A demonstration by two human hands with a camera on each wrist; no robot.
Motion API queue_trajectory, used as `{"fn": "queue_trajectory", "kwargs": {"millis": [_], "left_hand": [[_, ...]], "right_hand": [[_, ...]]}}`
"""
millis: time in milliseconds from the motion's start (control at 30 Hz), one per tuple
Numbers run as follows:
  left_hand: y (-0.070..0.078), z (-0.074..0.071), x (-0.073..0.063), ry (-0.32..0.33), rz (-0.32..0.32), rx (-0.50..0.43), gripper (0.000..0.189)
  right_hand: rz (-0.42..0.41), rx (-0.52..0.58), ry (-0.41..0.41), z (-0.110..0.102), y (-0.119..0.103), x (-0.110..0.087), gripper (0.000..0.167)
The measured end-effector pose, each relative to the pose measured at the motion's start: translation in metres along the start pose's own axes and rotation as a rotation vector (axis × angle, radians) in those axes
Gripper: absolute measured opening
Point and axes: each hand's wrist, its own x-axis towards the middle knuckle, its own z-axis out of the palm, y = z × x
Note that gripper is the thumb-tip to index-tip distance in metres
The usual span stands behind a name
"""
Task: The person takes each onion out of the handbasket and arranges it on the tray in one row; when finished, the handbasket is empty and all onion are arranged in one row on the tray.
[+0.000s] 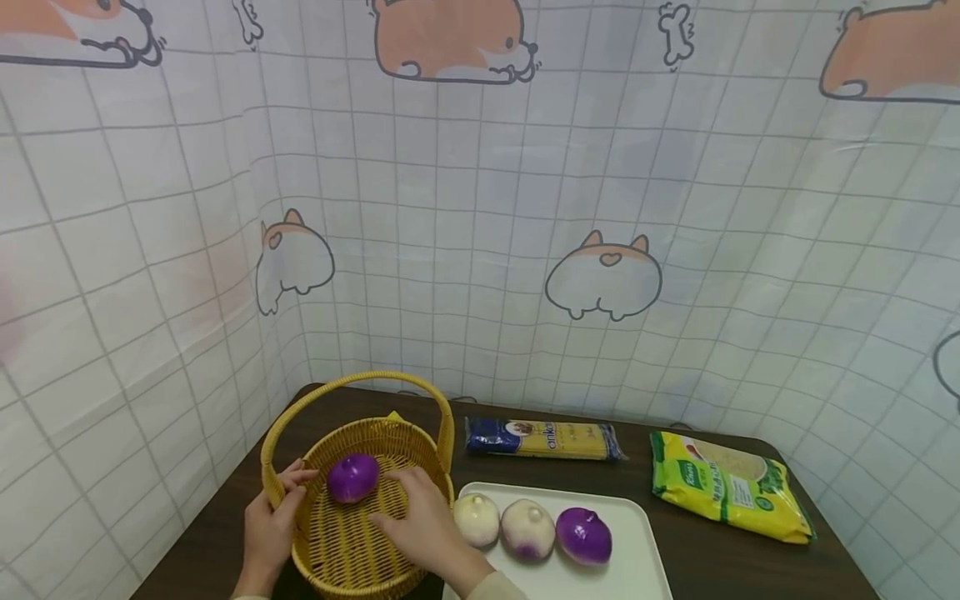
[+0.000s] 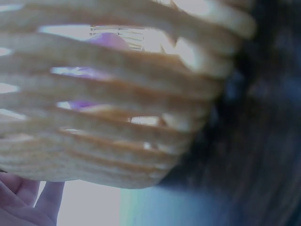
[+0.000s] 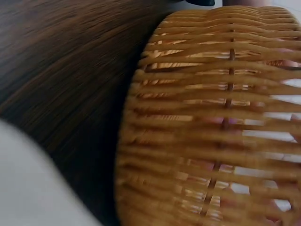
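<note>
A yellow wicker basket (image 1: 341, 546) with a tall arched handle stands at the table's left, a purple onion (image 1: 352, 478) lying inside it. My left hand (image 1: 268, 529) holds the basket's left rim near the foot of the handle. Over the basket's right side reaches my right hand (image 1: 426, 523), thumb and fingers spread apart, holding nothing, a little right of that onion. In the left wrist view the woven wall (image 2: 117, 89) hides most of the inside, and fingers (image 2: 49, 200) show below it. The right wrist view is filled largely by the basket's outer wall (image 3: 188, 122).
Right of the basket, a white tray (image 1: 630, 558) bears a white onion (image 1: 476, 521), a white-and-purple one (image 1: 528, 530) and another purple onion (image 1: 584, 536). Behind it lies a pasta packet (image 1: 543, 439). A yellow-green bag (image 1: 727, 486) rests at the right.
</note>
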Motion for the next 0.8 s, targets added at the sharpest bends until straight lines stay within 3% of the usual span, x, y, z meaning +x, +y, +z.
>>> {"fn": "queue_trajectory", "kwargs": {"millis": [200,467,800], "left_hand": [[0.001,-0.001,0.001,-0.003,0.014,-0.006,0.019],[-0.001,0.001,0.001,-0.011,0.018,-0.022,0.02],[-0.006,0.0,0.001,-0.016,0.006,-0.042,0.019]], "right_hand": [[0.073,0.021,0.064,0.018,-0.009,0.015,0.073],[0.14,0.061,0.147,0.035,-0.011,0.03,0.071],[0.304,0.165,0.192,0.046,-0.008,0.044,0.069]]}}
